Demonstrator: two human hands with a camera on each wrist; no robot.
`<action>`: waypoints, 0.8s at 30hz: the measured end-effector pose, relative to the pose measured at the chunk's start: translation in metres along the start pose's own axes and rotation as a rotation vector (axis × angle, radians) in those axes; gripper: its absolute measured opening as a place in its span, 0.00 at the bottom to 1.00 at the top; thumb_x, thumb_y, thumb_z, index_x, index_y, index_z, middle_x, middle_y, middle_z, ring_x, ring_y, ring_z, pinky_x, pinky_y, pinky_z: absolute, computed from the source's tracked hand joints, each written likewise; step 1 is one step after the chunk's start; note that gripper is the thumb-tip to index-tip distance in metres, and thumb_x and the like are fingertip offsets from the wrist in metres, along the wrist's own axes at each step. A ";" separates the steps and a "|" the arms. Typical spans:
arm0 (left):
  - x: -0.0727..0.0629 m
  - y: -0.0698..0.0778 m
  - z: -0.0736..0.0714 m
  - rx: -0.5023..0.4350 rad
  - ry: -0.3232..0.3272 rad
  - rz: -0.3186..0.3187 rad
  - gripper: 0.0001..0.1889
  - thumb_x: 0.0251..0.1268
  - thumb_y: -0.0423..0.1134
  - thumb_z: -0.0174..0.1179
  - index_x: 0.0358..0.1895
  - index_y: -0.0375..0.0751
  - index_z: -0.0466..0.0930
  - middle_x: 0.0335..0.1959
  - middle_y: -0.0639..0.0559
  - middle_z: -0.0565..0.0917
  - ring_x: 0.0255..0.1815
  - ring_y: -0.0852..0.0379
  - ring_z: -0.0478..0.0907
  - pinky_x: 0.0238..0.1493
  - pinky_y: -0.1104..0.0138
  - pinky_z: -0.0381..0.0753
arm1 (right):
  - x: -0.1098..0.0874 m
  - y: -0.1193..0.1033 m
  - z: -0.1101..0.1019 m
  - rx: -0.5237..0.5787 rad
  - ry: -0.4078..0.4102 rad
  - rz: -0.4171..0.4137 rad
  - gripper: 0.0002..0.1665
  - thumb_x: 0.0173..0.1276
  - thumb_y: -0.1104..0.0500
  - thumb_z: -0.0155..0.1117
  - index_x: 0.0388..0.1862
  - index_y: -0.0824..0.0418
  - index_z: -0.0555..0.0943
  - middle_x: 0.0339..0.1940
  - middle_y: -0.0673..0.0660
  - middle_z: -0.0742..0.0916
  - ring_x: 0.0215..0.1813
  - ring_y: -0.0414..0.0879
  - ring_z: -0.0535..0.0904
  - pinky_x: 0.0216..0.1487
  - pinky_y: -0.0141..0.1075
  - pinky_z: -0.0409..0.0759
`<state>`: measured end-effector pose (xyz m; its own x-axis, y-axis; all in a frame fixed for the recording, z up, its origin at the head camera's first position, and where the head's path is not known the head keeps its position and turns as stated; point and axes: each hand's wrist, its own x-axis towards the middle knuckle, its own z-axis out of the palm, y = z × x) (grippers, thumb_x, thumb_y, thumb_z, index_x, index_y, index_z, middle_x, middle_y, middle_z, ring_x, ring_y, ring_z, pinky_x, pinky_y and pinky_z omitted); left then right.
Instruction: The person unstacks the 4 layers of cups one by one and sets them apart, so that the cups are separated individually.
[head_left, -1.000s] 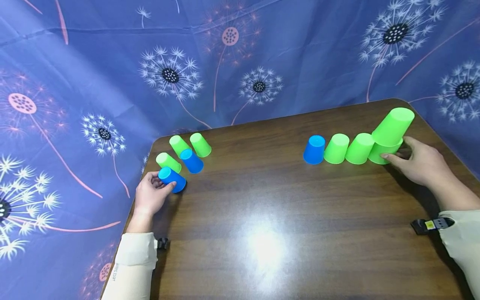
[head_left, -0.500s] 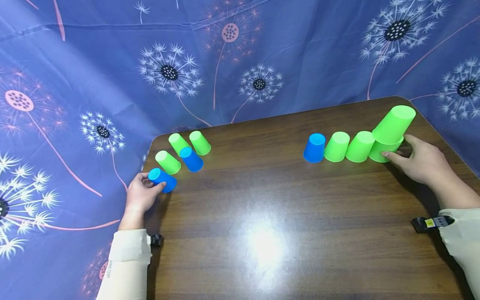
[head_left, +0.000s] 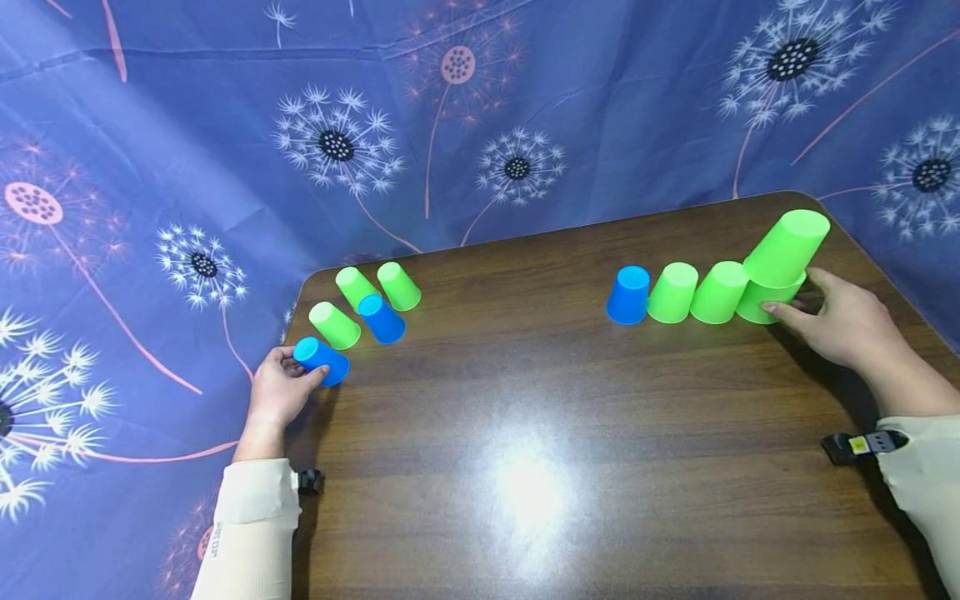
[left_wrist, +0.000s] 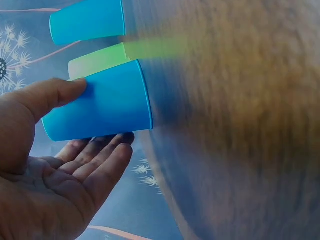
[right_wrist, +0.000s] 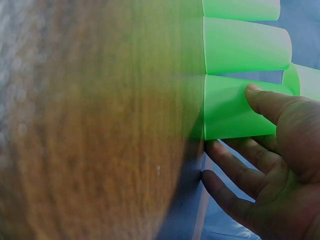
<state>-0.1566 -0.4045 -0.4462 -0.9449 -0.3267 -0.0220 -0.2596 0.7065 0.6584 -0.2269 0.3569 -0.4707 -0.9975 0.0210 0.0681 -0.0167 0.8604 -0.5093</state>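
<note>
My left hand (head_left: 277,390) holds an upside-down blue cup (head_left: 321,360) at the table's left edge. Its thumb lies on one side of the cup (left_wrist: 107,102) and the fingers on the other, as the left wrist view shows. Over on the right, my right hand (head_left: 851,325) grips an upside-down green cup (head_left: 763,303) between thumb and fingers. The cup's rim is down at the tabletop in the right wrist view. On top of that cup sits a second green cup (head_left: 787,248), also inverted and overhanging its base a little.
Left of the gripped green cup, two green cups (head_left: 718,292) and a blue cup (head_left: 628,296) stand in a row. Beyond my left hand are a blue cup (head_left: 382,319) and three green cups (head_left: 335,325). Patterned blue cloth (head_left: 517,92) hangs behind the wooden table (head_left: 465,392).
My left hand has shifted left with the blue cup, widening the gap to the blue cup behind it. My right hand and the green cups have stayed in place.
</note>
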 end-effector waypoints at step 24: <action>-0.015 0.153 0.048 -0.334 0.119 0.554 0.26 0.68 0.28 0.70 0.67 0.31 0.72 0.63 0.41 0.80 0.67 0.44 0.77 0.72 0.61 0.74 | -0.007 -0.001 -0.004 0.034 0.009 0.004 0.43 0.75 0.38 0.66 0.71 0.69 0.68 0.51 0.77 0.84 0.57 0.78 0.76 0.54 0.73 0.71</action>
<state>-0.1917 -0.2618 -0.3810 -0.8874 -0.0509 0.4581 0.3533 0.5632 0.7470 -0.2199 0.3581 -0.4675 -0.9968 0.0293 0.0738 -0.0152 0.8424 -0.5386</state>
